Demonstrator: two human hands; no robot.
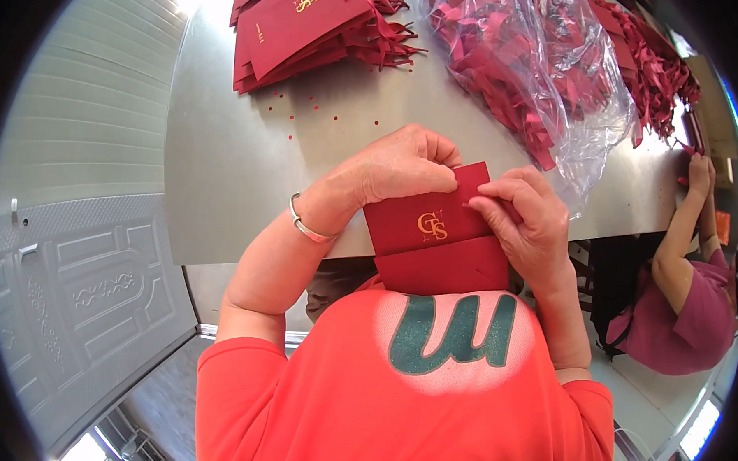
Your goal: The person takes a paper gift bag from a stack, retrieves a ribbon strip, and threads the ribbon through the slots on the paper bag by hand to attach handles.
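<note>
A dark red paper gift bag (pixel 407 216) with a gold emblem is held in front of my chest, at the near edge of the metal table. It is creased across its lower part. My left hand (pixel 405 168) is closed on the bag's top edge, thumb pressed against curled fingers. At the bag's upper right side, my right hand (pixel 530 217) pinches the edge between thumb and fingertips. Whether a ribbon or anything small is also in the fingers is hidden. A silver bangle circles my left wrist.
Red bags with ribbon handles (pixel 304 30) lie stacked at the far left of the table (pixel 215 174). Small red paper dots are scattered nearby. A clear plastic sack (pixel 596 117) covers red ribboned pieces beyond my right hand. A co-worker (pixel 682 318) sits at the right.
</note>
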